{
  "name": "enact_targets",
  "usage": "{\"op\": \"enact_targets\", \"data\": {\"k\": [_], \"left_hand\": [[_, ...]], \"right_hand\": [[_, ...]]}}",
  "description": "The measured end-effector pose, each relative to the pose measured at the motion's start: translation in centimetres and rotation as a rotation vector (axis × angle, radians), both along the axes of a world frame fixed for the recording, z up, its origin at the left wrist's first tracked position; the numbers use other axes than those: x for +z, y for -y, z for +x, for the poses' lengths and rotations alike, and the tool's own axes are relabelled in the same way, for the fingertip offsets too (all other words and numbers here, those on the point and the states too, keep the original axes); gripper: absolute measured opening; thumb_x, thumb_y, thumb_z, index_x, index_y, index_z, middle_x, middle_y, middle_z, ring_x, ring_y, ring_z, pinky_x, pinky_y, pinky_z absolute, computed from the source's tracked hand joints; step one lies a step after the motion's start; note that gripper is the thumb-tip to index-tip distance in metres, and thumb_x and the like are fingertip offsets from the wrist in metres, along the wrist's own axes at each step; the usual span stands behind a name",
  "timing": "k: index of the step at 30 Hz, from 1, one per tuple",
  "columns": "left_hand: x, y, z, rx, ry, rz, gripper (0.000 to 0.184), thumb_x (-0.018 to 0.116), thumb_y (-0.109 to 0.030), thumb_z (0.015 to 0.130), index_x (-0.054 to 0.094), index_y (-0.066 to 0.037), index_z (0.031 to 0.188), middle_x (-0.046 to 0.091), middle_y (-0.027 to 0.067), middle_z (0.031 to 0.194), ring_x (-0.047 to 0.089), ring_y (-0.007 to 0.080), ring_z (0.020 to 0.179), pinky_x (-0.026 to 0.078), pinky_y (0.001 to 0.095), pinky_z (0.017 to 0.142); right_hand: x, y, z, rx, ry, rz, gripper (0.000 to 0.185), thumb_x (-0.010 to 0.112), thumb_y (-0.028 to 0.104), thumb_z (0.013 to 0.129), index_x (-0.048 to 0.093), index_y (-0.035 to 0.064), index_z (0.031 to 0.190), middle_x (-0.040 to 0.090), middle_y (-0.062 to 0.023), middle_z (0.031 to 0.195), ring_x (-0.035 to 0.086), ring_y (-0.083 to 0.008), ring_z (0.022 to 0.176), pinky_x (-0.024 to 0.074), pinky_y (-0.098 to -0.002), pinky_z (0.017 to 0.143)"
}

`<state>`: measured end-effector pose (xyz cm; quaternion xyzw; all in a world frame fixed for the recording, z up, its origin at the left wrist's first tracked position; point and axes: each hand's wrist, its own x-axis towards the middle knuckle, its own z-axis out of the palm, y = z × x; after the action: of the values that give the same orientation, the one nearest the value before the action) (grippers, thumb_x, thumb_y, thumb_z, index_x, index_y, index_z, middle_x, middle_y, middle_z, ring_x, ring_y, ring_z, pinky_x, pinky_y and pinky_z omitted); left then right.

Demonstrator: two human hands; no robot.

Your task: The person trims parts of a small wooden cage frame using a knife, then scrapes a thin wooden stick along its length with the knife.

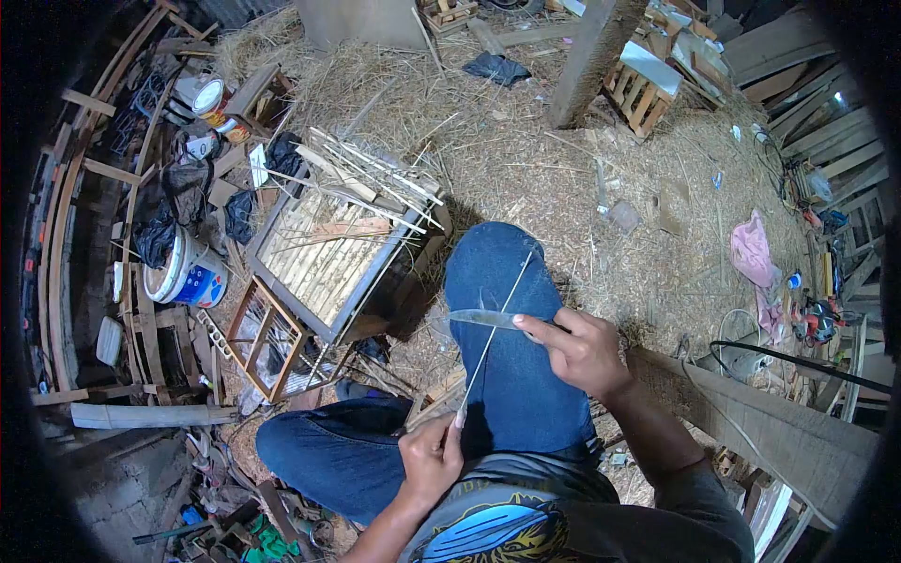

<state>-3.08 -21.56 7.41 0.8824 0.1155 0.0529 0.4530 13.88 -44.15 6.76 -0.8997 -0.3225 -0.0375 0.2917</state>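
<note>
My right hand (584,355) is closed round the handle of a knife. The knife's blade (483,318) points left and crosses over a thin pale stick (490,345) above my raised knee. Pinched in my left hand (432,457) is the stick's lower end, and its upper end reaches up and to the right over the knee. The blue jeans (535,399) lie directly beneath the blade and stick.
A low framed slatted table (324,267) bearing thin strips stands left of my knee, beside a small wooden frame (266,341). Further left is a white bucket (194,272). A thick plank (751,422) lies at the right; a post (591,70) stands ahead.
</note>
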Motion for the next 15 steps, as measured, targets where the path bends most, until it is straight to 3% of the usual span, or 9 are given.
{"op": "enact_targets", "data": {"k": [1,3,5,6,12,15], "left_hand": [[0.1,0.0,-0.4,0.025,-0.023,-0.009,0.007,0.071,0.000,0.089,0.074,0.003,0.094,0.071,0.0204,0.076,0.072,0.0333,0.066,0.055,0.0386,0.061],[-0.4,0.1,-0.4,0.039,0.000,-0.018,0.007,0.072,0.000,0.089,0.075,0.002,0.095,0.071,0.0205,0.075,0.072,0.0327,0.065,0.055,0.0386,0.060],[-0.5,0.4,0.1,-0.011,0.050,-0.006,0.007,0.072,-0.001,0.091,0.074,0.005,0.093,0.070,0.0183,0.074,0.069,0.0234,0.061,0.051,0.0333,0.058],[-0.4,0.4,0.1,-0.012,0.051,-0.004,0.007,0.072,-0.001,0.091,0.074,0.005,0.093,0.070,0.0183,0.074,0.069,0.0234,0.061,0.051,0.0333,0.058],[0.3,-0.1,-0.8,-0.065,0.095,0.053,0.007,0.073,-0.002,0.090,0.073,0.004,0.092,0.071,0.0197,0.076,0.070,0.0294,0.062,0.052,0.0354,0.058],[1.0,-0.8,-1.9,-0.052,-0.007,0.052,0.008,0.072,0.000,0.087,0.074,0.001,0.095,0.070,0.0204,0.075,0.070,0.0345,0.062,0.054,0.0380,0.057]], "right_hand": [[-0.1,0.0,-0.1,0.002,0.001,0.001,0.049,0.071,0.001,0.081,0.077,0.0266,0.123,0.052,-0.0037,0.071,0.059,-0.0220,0.057,0.0504,-0.0378,0.052],[-0.4,0.2,-0.4,-0.008,-0.012,-0.045,0.042,0.071,0.017,0.089,0.074,0.0357,0.127,0.050,-0.0021,0.075,0.060,-0.0211,0.059,0.0495,-0.0386,0.050],[-0.4,0.1,-0.4,-0.006,-0.004,-0.046,0.043,0.072,0.017,0.089,0.074,0.0359,0.127,0.050,-0.0021,0.074,0.060,-0.0211,0.059,0.0496,-0.0385,0.050],[-0.4,0.1,-0.4,-0.003,0.004,-0.045,0.043,0.072,0.017,0.089,0.074,0.0361,0.127,0.050,-0.0022,0.074,0.060,-0.0211,0.059,0.0497,-0.0384,0.050],[-0.9,0.2,-0.6,0.007,0.002,-0.044,0.046,0.072,0.015,0.087,0.073,0.0374,0.127,0.050,-0.0015,0.075,0.060,-0.0208,0.059,0.0504,-0.0375,0.050],[-0.9,0.1,-0.6,-0.022,0.021,-0.028,0.048,0.070,0.012,0.086,0.073,0.0373,0.127,0.050,-0.0011,0.075,0.060,-0.0205,0.060,0.0504,-0.0373,0.050]]}}
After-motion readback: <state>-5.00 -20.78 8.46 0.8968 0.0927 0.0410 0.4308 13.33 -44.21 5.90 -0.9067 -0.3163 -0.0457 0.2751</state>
